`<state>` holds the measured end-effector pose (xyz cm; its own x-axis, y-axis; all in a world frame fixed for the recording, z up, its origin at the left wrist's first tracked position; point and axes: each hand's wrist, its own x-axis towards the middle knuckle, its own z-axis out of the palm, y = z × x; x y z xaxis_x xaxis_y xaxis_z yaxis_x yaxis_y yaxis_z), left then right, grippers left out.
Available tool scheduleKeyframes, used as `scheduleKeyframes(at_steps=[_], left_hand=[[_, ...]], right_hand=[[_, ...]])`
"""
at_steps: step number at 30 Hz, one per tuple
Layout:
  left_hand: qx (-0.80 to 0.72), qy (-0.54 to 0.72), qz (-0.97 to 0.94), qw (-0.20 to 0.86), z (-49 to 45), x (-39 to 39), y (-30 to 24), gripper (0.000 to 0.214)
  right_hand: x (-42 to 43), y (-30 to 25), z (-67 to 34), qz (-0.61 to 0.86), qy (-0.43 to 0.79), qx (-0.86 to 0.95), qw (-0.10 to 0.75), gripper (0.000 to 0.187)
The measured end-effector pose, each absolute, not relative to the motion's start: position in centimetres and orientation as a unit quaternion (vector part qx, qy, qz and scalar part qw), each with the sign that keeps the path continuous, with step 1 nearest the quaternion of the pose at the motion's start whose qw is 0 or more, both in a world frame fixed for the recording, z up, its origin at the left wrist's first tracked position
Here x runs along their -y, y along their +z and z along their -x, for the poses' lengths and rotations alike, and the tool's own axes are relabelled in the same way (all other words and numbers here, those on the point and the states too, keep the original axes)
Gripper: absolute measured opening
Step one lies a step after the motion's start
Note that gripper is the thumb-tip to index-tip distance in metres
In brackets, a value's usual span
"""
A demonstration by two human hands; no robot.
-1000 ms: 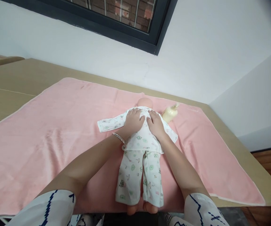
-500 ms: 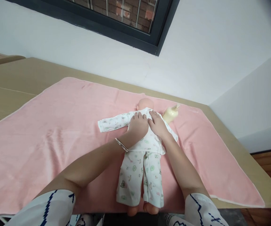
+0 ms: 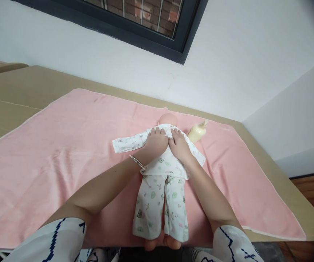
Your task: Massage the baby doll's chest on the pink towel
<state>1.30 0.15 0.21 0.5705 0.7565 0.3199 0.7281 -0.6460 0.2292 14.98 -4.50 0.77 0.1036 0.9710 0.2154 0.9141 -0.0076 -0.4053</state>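
A baby doll (image 3: 168, 118) lies on a pink blanket (image 3: 86, 127), its head away from me and its feet at the near edge. It wears a white printed long-sleeved top (image 3: 164, 162) and matching trousers (image 3: 151, 203). Flat on the upper left of the top rests my left hand (image 3: 157, 142), fingers stretched toward the doll's head. Beside it, my right hand (image 3: 180, 145) lies on the upper right of the top, its fingers apart. Neither hand grips anything. Both doll sleeves spread outward; the doll's face is not visible.
To the right of the doll's head lies a pale yellow bottle-like object (image 3: 197, 132) on the blanket. The blanket covers a wooden table (image 3: 50, 80) set against a white wall (image 3: 214, 72). A dark-framed window (image 3: 183, 52) is above.
Both my hands have slid slightly left on the doll's top. The top and the doll's legs have shifted a little left too.
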Motion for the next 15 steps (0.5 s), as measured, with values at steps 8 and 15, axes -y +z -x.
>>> scheduleKeyframes(at_steps=[8, 15], left_hand=[[-0.363, 0.157, -0.918, -0.002, -0.5, -0.7, 0.8, 0.033], [-0.384, 0.174, -0.907, -0.021, -0.7, -1.2, 0.2, 0.039]], right_hand=[[4.5, 0.6, -14.7, 0.720, 0.051, 0.660, 0.210, 0.060], [5.8, 1.1, -13.3, 0.704, 0.046, 0.681, 0.196, 0.056]])
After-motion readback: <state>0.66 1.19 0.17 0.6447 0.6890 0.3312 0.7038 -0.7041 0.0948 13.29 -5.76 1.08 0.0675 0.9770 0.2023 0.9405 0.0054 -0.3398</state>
